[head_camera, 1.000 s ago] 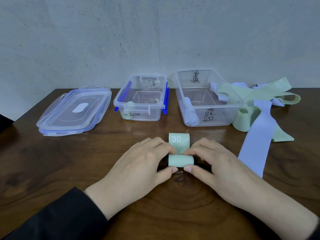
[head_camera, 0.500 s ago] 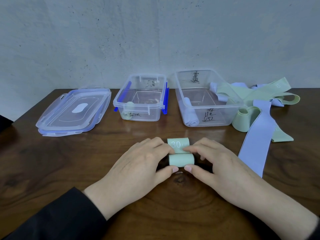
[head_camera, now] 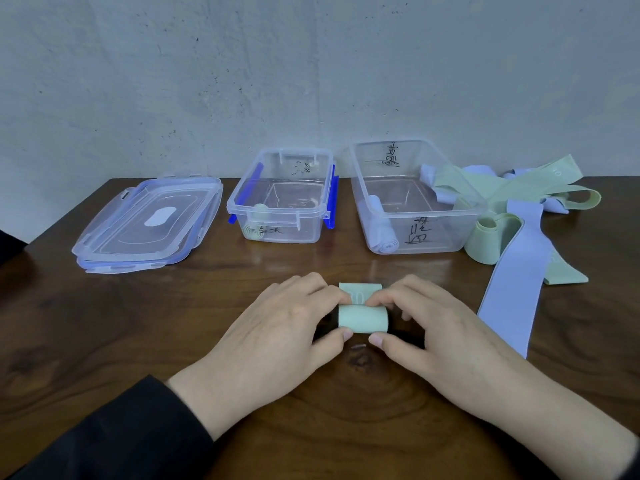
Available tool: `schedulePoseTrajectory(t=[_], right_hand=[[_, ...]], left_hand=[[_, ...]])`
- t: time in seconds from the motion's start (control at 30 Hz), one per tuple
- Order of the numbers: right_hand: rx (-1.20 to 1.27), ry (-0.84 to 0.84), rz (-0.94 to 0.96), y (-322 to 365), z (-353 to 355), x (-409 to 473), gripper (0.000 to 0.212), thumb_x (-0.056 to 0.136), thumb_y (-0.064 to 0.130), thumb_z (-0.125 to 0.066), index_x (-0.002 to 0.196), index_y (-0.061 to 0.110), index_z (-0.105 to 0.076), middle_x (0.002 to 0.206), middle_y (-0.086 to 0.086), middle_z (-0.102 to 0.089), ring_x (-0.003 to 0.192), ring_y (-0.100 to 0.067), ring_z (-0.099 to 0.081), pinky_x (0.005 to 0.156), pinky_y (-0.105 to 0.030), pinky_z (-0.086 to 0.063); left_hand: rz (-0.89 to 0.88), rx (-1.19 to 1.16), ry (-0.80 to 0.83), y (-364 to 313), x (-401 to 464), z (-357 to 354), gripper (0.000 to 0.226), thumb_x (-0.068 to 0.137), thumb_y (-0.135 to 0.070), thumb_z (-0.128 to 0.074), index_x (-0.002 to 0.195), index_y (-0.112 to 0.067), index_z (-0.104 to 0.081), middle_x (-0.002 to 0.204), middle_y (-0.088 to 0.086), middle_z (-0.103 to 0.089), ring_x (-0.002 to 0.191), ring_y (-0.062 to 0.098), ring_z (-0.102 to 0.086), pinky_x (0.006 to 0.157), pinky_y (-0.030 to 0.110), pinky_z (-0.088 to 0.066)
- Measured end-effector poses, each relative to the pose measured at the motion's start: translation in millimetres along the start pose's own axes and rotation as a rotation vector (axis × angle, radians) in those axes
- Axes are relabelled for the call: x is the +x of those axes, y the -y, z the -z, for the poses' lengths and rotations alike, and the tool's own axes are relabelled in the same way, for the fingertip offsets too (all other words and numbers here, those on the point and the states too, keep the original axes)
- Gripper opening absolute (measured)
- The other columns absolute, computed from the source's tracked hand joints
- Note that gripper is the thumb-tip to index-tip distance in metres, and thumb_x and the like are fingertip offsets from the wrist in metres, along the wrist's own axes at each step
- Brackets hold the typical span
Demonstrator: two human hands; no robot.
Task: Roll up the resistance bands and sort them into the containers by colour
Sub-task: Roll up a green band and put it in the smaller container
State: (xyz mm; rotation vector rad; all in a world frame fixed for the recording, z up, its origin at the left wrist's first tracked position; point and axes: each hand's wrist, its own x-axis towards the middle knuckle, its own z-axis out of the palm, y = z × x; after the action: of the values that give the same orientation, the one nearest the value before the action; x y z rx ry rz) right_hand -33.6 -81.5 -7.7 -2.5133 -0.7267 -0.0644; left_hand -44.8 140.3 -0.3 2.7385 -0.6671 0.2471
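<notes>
A pale green resistance band [head_camera: 362,317] lies on the wooden table, almost fully rolled, with a short flat tail showing beyond the roll. My left hand [head_camera: 277,337] pinches its left end and my right hand [head_camera: 436,336] pinches its right end, thumbs at the near side and fingertips on top. The small clear container [head_camera: 313,212] with blue clips holds one green roll [head_camera: 252,231]. The larger clear container [head_camera: 450,237] holds one lavender roll [head_camera: 382,237].
A heap of unrolled green and lavender bands [head_camera: 519,188] lies at the back right, and one long lavender band [head_camera: 512,278] trails toward the front. Two stacked clear lids [head_camera: 149,225] sit at the back left. A grey wall rises behind the table.
The roll has moved away from me over the flat tail; the tail has shortened and the "30 LB" print is now mostly wrapped under my fingertips.
</notes>
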Motion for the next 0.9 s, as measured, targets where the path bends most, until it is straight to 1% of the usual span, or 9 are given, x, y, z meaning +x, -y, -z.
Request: schedulePoseTrajectory(t=[0.13, 0.3, 0.43, 0.53, 0.63, 0.73, 0.8, 0.9], right_hand=[[-0.036, -0.039, -0.005, -1.4, -1.3, 0.8, 0.032, 0.09, 0.054, -0.053, 0.121, 0.046, -0.057, 0.107, 0.028, -0.046, 0.11, 0.003, -0.045, 0.085, -0.013, -0.04], [-0.009, -0.11, -0.023, 2.0, -4.8, 2.9, 0.029, 0.092, 0.049, -0.055, 0.12, 0.042, -0.057, 0.107, 0.025, -0.045, 0.106, 0.001, -0.046, 0.086, -0.019, -0.043], [-0.034, -0.156, -0.006, 2.6, -7.0, 7.2, 0.021, 0.092, 0.045, -0.055, 0.112, 0.04, -0.058, 0.106, 0.023, -0.046, 0.103, -0.002, -0.046, 0.085, -0.024, -0.046], [-0.054, -0.199, -0.013, 1.1, -7.7, 11.4, 0.023, 0.092, 0.044, -0.055, 0.112, 0.036, -0.063, 0.103, 0.021, -0.047, 0.1, -0.004, -0.046, 0.085, -0.025, -0.046], [-0.066, -0.231, -0.018, 0.1, -9.4, 16.4, 0.024, 0.094, 0.041, -0.055, 0.112, 0.031, -0.067, 0.1, 0.019, -0.048, 0.097, -0.008, -0.047, 0.085, -0.029, -0.047], [-0.052, -0.264, -0.019, 1.3, -10.2, 20.5, 0.025, 0.094, 0.035, -0.056, 0.117, 0.028, -0.064, 0.106, 0.015, -0.049, 0.1, -0.009, -0.047, 0.088, -0.031, -0.047], [-0.046, -0.27, -0.004, 4.0, -10.2, 21.6, 0.025, 0.092, 0.03, -0.057, 0.117, 0.027, -0.061, 0.108, 0.016, -0.049, 0.103, -0.009, -0.047, 0.089, -0.032, -0.047], [-0.088, -0.221, 0.027, 6.2, -10.5, 23.7, 0.023, 0.088, 0.029, -0.056, 0.11, 0.027, -0.062, 0.105, 0.015, -0.049, 0.098, -0.011, -0.048, 0.084, -0.036, -0.048]], left_hand=[[0.005, 0.0, -0.014, -0.5, -0.3, -0.5, 0.033, 0.09, -0.054, -0.048, 0.121, -0.042, -0.047, 0.097, -0.021, -0.043, 0.091, 0.004, -0.046, 0.082, 0.024, -0.043], [0.008, -0.002, -0.021, 2.1, 3.8, -1.8, 0.027, 0.091, -0.048, -0.05, 0.118, -0.04, -0.051, 0.092, -0.019, -0.042, 0.087, 0.006, -0.047, 0.081, 0.028, -0.045], [0.012, -0.011, -0.045, 3.0, 7.3, -2.6, 0.033, 0.093, -0.049, -0.044, 0.122, -0.037, -0.054, 0.091, -0.017, -0.044, 0.086, 0.007, -0.049, 0.08, 0.031, -0.046], [0.007, -0.023, -0.07, 3.0, 6.8, -1.6, 0.031, 0.092, -0.047, -0.049, 0.121, -0.037, -0.053, 0.096, -0.02, -0.043, 0.087, 0.004, -0.049, 0.079, 0.028, -0.046], [-0.007, -0.019, -0.075, 4.0, 8.8, -2.8, 0.03, 0.09, -0.046, -0.053, 0.119, -0.037, -0.054, 0.097, -0.018, -0.044, 0.088, 0.005, -0.051, 0.078, 0.031, -0.048], [0.013, -0.013, -0.069, 6.0, 11.9, -5.2, 0.032, 0.089, -0.048, -0.054, 0.12, -0.043, -0.052, 0.096, -0.018, -0.044, 0.088, 0.006, -0.051, 0.078, 0.031, -0.047], [0.021, -0.013, -0.064, 5.9, 13.1, -6.0, 0.033, 0.088, -0.049, -0.057, 0.121, -0.045, -0.052, 0.095, -0.018, -0.044, 0.088, 0.006, -0.05, 0.079, 0.031, -0.047], [0.027, -0.005, -0.067, 5.9, 16.3, -7.4, 0.036, 0.086, -0.054, -0.054, 0.121, -0.043, -0.053, 0.095, -0.017, -0.046, 0.088, 0.006, -0.05, 0.079, 0.033, -0.047]])
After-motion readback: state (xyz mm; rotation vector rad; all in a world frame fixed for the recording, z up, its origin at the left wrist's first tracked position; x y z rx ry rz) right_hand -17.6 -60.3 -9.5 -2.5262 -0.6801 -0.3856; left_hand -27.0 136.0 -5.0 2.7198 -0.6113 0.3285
